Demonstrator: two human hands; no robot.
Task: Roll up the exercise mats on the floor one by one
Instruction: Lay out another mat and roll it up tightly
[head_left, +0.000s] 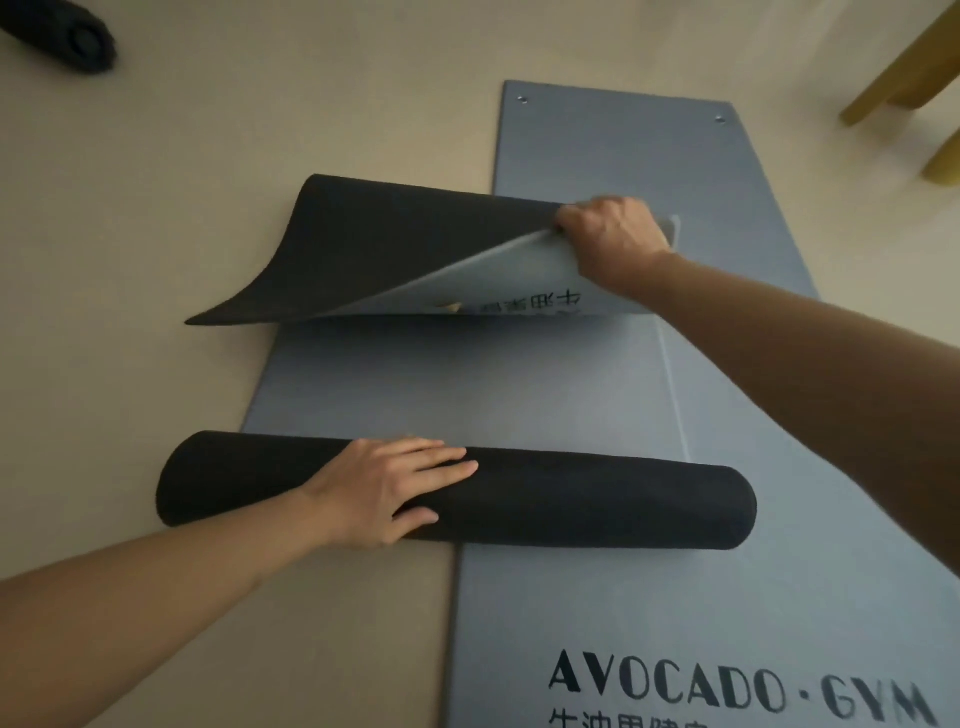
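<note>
Left hand (384, 488) presses roll (571, 506); right hand (613, 228) grips flap (363, 244).

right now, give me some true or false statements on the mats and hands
1. The left hand lies flat on the roll. True.
2. The right hand holds nothing. False: it grips the far end of the top mat, folded back with its black underside showing.
3. A second roll lies on the floor at the far left. True.
4. The bottom mat is rolled up too. False: it lies flat under the top mat, with the print AVOCADO GYM at its near end.
</note>
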